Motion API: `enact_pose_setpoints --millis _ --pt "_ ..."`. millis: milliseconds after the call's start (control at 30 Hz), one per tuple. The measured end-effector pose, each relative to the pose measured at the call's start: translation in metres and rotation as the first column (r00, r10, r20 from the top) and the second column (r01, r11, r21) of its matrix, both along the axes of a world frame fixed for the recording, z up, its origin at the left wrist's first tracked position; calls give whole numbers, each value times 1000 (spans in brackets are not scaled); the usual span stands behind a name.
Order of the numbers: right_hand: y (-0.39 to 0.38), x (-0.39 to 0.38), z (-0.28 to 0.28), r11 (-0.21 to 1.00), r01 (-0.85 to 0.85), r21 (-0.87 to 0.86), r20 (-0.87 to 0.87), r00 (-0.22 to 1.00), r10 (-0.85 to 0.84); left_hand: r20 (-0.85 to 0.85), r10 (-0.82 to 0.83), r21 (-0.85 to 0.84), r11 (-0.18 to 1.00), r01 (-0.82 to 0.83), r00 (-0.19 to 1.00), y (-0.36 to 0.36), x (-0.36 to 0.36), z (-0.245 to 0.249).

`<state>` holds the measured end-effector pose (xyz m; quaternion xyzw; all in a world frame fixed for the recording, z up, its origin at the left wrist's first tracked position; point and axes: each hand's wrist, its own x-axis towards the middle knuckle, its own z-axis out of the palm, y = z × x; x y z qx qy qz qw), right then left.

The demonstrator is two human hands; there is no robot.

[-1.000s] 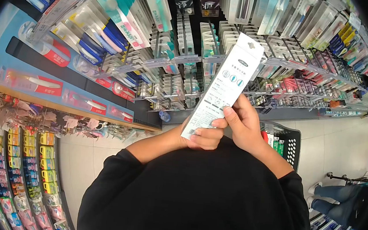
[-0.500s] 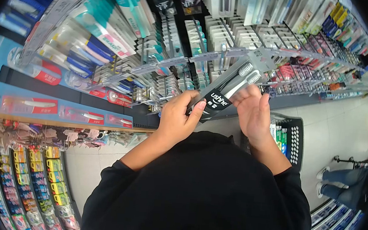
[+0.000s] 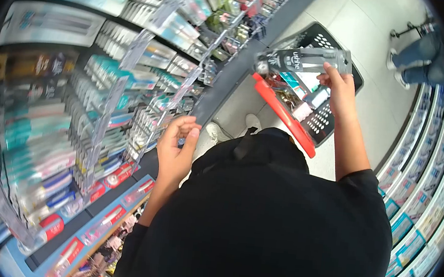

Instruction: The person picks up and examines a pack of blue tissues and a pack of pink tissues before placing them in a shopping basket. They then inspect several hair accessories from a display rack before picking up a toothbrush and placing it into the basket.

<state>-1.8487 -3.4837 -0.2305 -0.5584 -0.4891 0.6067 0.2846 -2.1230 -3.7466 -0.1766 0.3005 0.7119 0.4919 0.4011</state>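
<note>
A black and clear toothbrush pack (image 3: 299,61) is held by one end in my right hand (image 3: 339,88), whose thumb and fingers close on it. The pack lies level above a black shopping basket (image 3: 354,71) with a red handle (image 3: 283,115). Inside the basket are several packaged items, partly hidden by the pack. My left hand (image 3: 177,145) holds nothing; its fingers are loosely bent and the thumb stands apart, near the shelf's front edge.
Shelves of hanging toothbrush packs (image 3: 115,80) rise at the left. Red and clear packs (image 3: 113,216) line the lower ledge. Another shelf unit (image 3: 413,210) stands at the right. A person's legs in jeans (image 3: 424,62) show at the upper right.
My view has turned toward the basket. The toothbrush pack has passed from my left hand to my right hand and is now over the basket. My left hand has let go.
</note>
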Motion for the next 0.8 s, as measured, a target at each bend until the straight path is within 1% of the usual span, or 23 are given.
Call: enact_pose_setpoints --millis 67,133,200,233,267,333,367,400,467,500,533,600,633,733,767,800 --pt "-11 16 -16 964 264 9 2 965 -264 7 -73 -61 995 73 997 5 6 -4" --pt "-15 40 -40 928 371 -16 79 926 -369 -42 -170 -103 981 165 985 11 9 -7" --pt "-19 62 -63 937 349 14 282 898 -339 -62 -249 -149 960 238 966 18 11 -11" --pt "-21 70 -77 945 326 37 406 859 -312 -87 -290 -173 947 272 953 21 11 -12" --pt "-26 76 -88 959 276 65 476 836 -273 -137 -349 -190 928 322 927 25 12 -13" --pt "-30 101 -136 985 153 85 653 738 -171 -235 -454 -227 885 406 859 33 12 -13" --pt "-32 106 -156 989 142 44 698 703 -132 -243 -480 -239 872 428 843 33 12 -16" --pt "-32 98 -151 994 110 -26 774 632 -49 -217 -488 -256 864 433 845 34 13 -18" --pt "-36 89 -168 998 -26 57 805 592 -30 -166 -495 -291 851 437 853 33 17 -21" --pt "-34 79 -168 1000 3 -15 778 628 10 -159 -518 -301 836 458 840 32 17 -23" --pt "-33 72 -175 999 -11 -33 732 681 31 -151 -524 -299 832 467 838 29 17 -27" --pt "-32 50 -181 993 -104 49 736 676 35 -134 -536 -294 825 483 833 24 18 -34" --pt "-29 41 -182 991 -137 9 712 697 90 -132 -539 -297 822 486 832 23 19 -34" --pt "-24 11 -182 976 -216 -24 674 718 176 -129 -549 -305 814 494 826 27 21 -35" --pt "-20 11 -201 953 -300 -45 655 711 256 -125 -550 -313 812 493 826 27 21 -35" --pt "-20 8 -207 941 -330 -71 674 680 289 -121 -550 -320 810 492 826 27 21 -35"
